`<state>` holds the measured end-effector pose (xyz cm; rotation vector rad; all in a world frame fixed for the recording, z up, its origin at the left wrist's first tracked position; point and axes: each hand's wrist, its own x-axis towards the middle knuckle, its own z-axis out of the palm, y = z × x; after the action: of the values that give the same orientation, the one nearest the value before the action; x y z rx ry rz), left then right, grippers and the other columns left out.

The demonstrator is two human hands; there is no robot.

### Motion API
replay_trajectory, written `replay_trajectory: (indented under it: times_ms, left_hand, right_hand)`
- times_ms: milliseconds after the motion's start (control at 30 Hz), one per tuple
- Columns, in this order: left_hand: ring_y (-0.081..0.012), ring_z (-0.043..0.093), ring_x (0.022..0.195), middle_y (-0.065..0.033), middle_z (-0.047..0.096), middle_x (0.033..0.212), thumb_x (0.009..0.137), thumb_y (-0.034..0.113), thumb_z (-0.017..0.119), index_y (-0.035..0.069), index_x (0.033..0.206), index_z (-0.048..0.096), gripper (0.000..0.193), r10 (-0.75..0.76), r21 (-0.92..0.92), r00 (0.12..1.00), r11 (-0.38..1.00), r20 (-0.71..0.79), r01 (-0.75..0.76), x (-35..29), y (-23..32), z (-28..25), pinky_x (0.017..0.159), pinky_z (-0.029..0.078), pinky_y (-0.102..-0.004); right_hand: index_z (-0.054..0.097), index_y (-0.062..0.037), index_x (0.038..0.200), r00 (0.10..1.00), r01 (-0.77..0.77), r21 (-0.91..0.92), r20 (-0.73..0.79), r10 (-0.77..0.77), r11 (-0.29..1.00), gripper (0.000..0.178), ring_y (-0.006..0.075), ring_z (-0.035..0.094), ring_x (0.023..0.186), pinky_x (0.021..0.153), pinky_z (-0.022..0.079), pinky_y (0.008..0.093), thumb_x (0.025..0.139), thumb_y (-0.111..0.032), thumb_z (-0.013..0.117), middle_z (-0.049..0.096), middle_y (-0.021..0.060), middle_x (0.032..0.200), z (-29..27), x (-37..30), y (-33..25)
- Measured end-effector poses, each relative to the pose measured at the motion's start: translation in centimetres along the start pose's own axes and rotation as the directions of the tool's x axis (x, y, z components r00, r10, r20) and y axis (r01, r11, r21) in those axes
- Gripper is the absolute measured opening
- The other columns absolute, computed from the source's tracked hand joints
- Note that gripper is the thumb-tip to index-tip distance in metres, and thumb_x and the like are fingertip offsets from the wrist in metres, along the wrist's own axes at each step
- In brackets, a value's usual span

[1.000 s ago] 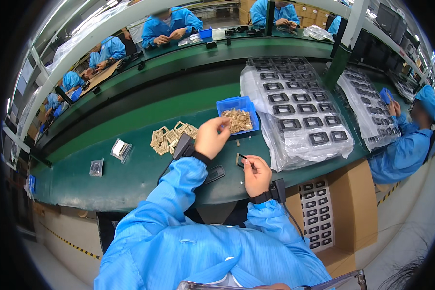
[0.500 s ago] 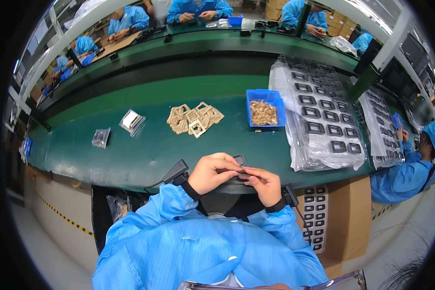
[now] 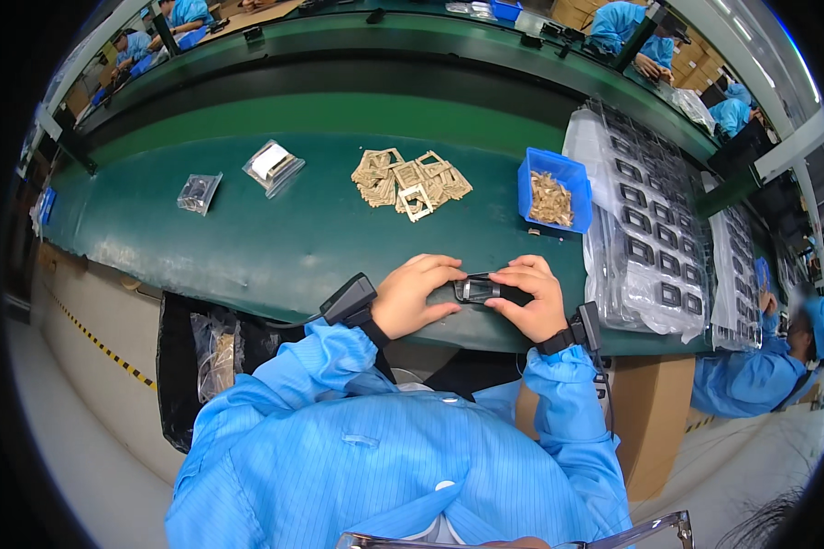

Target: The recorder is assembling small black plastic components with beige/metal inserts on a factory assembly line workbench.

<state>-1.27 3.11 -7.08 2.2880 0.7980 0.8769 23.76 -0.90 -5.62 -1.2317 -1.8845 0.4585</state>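
Note:
Near the front edge of the green bench, a small black rectangular frame (image 3: 475, 290) lies between my two hands. My left hand (image 3: 416, 296) grips its left end, with thumb and fingers curled at the side. From the right, my right hand (image 3: 533, 298) pinches the other end, thumb at the near edge and fingers at the far edge. The fingertips cover both ends of the frame. Farther off is a loose pile of tan square frames (image 3: 412, 180). To its right stands a blue bin (image 3: 580, 199) of small tan pieces.
Bagged trays of black frames (image 3: 645, 229) fill the bench's right side. Two clear bags (image 3: 274, 168) (image 3: 200, 194) lie at left. A cardboard box (image 3: 652, 412) stands below the bench by my right arm. A co-worker in blue (image 3: 751, 371) sits at far right.
My hands were close together above the bench, fingertips meeting by the black frame. Now they have spread apart and grip the frame's two ends. The whole view has shifted.

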Motion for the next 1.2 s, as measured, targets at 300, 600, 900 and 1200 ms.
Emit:
replay_trajectory:
  times_ms: [300, 600, 900, 1200]
  left_hand:
    - [-0.0294, 0.062, 0.101, -0.0109, 0.065, 0.116, 0.079, 0.022, 0.079, 0.007, 0.113, 0.07, 0.038, 0.168, 0.13, 0.986, 0.978, -0.014, -0.165, -0.2, -0.7, 1.6, 0.086, 0.052, -0.0376]
    - [-0.0269, 0.06, 0.105, -0.01, 0.064, 0.116, 0.086, 0.022, 0.072, 0.003, 0.113, 0.069, 0.033, 0.103, 0.279, 0.994, 0.954, 0.034, -0.108, -0.1, -0.1, 2.3, 0.087, 0.053, -0.0367]
    - [-0.023, 0.058, 0.106, -0.0086, 0.061, 0.118, 0.092, 0.031, 0.064, 0.001, 0.122, 0.063, 0.042, 0.088, 0.458, 0.959, 0.864, 0.27, -0.208, 0.4, 0.2, 1.5, 0.084, 0.057, -0.0328]
    - [-0.0252, 0.063, 0.092, -0.0064, 0.065, 0.11, 0.08, 0.024, 0.077, 0.013, 0.108, 0.073, 0.03, 0.254, 0.218, 0.958, 0.936, 0.131, -0.277, 1.2, -0.8, 0.3, 0.077, 0.054, -0.035]
  right_hand:
    - [0.078, -0.0105, 0.099, 0.995, 0.005, -0.002, 0.101, -0.005, 1.0, 0.036, 0.026, 0.06, 0.1, 0.089, 0.05, 0.0368, 0.064, -0.012, 0.086, 0.074, 0.0047, 0.097, 0.3, 1.0, 1.8]
    - [0.077, -0.0091, 0.101, 0.993, -0.027, 0.029, 0.116, 0.024, 0.999, 0.039, 0.0247, 0.062, 0.097, 0.088, 0.05, 0.0359, 0.063, -0.011, 0.087, 0.074, 0.0062, 0.099, 0.1, 1.1, 1.9]
    - [0.075, -0.0084, 0.104, 0.99, -0.023, 0.056, 0.137, 0.015, 0.998, 0.042, 0.026, 0.062, 0.098, 0.088, 0.05, 0.0362, 0.064, -0.011, 0.086, 0.073, 0.0073, 0.102, 0.1, 0.9, 2.4]
    - [0.074, -0.0085, 0.108, 0.989, -0.022, 0.064, 0.145, 0.012, 0.998, 0.042, 0.0276, 0.062, 0.1, 0.093, 0.048, 0.0388, 0.067, -0.012, 0.085, 0.073, 0.0079, 0.103, -0.1, 0.8, 2.1]
